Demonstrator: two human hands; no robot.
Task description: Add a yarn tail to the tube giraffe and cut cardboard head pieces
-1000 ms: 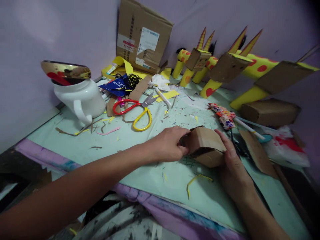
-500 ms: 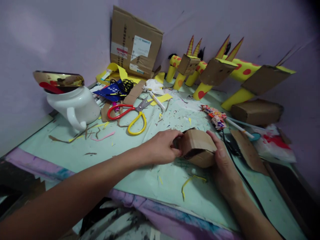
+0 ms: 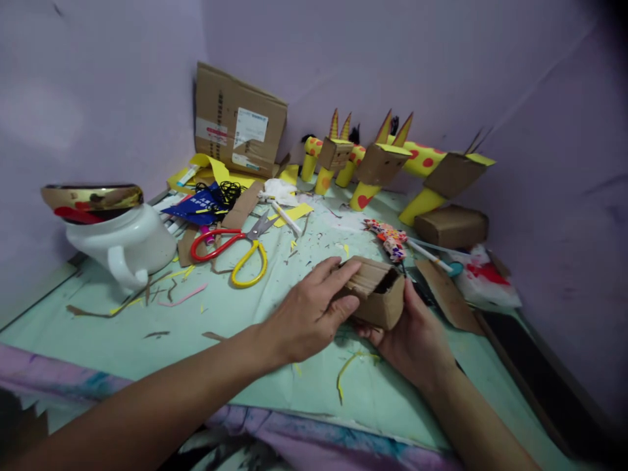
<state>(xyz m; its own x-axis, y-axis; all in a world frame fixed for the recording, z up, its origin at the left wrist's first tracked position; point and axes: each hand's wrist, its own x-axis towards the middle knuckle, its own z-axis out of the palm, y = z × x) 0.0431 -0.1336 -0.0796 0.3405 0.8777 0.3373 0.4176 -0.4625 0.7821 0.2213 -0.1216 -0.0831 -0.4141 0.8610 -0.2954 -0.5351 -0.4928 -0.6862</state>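
Note:
A small brown cardboard box (image 3: 380, 307) with a dark gap along its top is held just above the table between both hands. My left hand (image 3: 314, 311) grips its left side, fingers over the top flap and thumb at the front. From below and the right, my right hand (image 3: 412, 340) cradles the box, with its thumb along the right end and fingers underneath. Left of the hands lie open scissors (image 3: 245, 245) with one red and one yellow handle. A thin yellow paper strip (image 3: 343, 379) lies in front of the box.
A white mug (image 3: 122, 245) with a shiny gold bowl (image 3: 93, 199) on it stands at left. Several yellow cardboard animals (image 3: 383, 167) with red spots stand behind. Another brown cardboard box (image 3: 451, 226) and a glue gun in patterned wrap (image 3: 390, 239) lie at right; paper scraps are scattered about.
The cardboard box has been turned, so its gap now faces up. My left fingers have moved onto its top, and my right hand has shifted underneath. The camera view has tilted up.

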